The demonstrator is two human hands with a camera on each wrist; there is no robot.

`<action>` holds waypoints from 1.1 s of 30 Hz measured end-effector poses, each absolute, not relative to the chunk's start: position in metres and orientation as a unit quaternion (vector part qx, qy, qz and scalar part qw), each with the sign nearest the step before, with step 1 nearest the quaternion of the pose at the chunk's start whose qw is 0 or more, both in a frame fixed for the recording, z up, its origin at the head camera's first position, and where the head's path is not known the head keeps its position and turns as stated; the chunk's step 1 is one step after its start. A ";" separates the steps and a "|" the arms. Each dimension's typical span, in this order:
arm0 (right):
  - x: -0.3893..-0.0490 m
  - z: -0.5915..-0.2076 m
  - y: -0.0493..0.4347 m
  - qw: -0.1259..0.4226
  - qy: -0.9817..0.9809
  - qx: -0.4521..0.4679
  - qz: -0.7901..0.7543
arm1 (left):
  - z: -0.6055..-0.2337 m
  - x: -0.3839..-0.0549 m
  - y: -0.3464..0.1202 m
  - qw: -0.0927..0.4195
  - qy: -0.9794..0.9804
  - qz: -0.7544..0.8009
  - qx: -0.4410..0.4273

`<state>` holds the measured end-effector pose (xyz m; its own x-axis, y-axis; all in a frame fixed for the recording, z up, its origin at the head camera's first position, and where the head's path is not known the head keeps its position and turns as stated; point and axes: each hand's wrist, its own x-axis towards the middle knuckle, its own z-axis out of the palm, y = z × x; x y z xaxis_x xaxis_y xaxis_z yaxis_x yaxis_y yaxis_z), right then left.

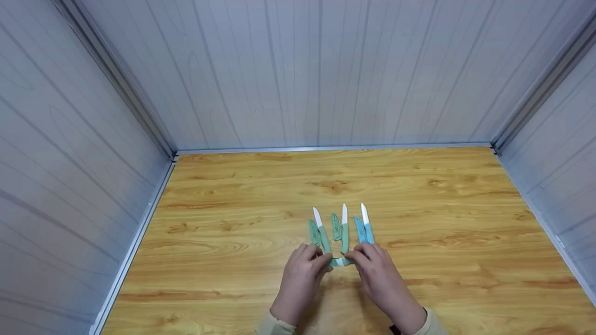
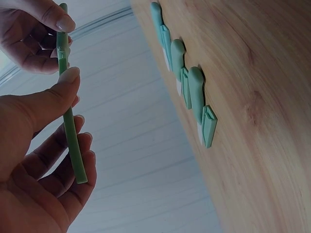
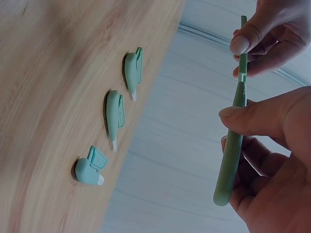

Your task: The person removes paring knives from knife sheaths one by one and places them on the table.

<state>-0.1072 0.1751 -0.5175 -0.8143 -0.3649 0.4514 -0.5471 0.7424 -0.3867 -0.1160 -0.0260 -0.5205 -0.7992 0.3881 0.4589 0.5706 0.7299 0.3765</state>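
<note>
My left hand [image 1: 299,274] pinches a slim green blade sheath [image 2: 74,145] between thumb and fingers. Facing it, my right hand [image 1: 381,275] grips the rounded green handle of a paring knife [image 3: 228,167]. Sheath and knife are held in line above the table, and in the head view a short stretch of white blade shows between the hands. The wrist views show the sheath's mouth close to the handle, with most of the blade hidden. Just beyond the hands lie a green knife [image 1: 324,238], a second green knife [image 1: 344,237] and a blue knife [image 1: 368,232], blades bare.
Left of each lying knife is its own sheath: a green sheath [image 1: 314,232], another green sheath [image 1: 336,227] and a blue sheath [image 1: 359,229]. All rest on a wood-grain table [image 1: 233,195]. Pale panel walls [image 1: 298,74] enclose the back and both sides.
</note>
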 end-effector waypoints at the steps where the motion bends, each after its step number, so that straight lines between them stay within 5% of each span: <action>1: -0.107 -0.518 0.175 0.174 -0.917 0.248 0.259 | -0.520 -0.116 -0.026 0.175 -0.913 -0.258 -0.262; 15: -0.105 -0.517 0.176 0.150 -0.922 0.237 0.268 | -0.518 -0.115 -0.027 0.135 -0.919 -0.278 -0.244; 33: -0.107 -0.517 0.180 0.192 -0.907 0.255 0.274 | -0.518 -0.117 -0.028 0.152 -0.914 -0.278 -0.253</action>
